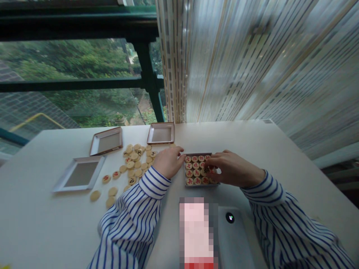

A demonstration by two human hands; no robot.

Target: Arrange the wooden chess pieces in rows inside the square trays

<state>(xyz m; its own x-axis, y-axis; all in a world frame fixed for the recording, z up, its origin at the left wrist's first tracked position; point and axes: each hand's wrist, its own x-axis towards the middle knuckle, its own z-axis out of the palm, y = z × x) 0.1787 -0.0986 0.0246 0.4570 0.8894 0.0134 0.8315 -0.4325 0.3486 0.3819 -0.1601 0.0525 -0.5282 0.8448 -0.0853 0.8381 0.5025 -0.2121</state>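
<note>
A small square box sits on the white table, holding rows of round wooden xiangqi pieces with red characters. My right hand reaches over the box's right side. Its thumb and fingers are pinched on a xiangqi piece with a dark character, partly hidden by the fingertips. At the box's left edge is my left hand, fingers loosely stretched and apart, thumb tip at the rim; no piece shows in it. Loose xiangqi pieces lie scattered left of that hand, some face down, some partly behind the sleeve.
Three shallow trays or lids stand left and behind: a white one, a brown-edged one and another. In front lie a pixelated object and a pale device with a small lit display. A curtain and window border the table.
</note>
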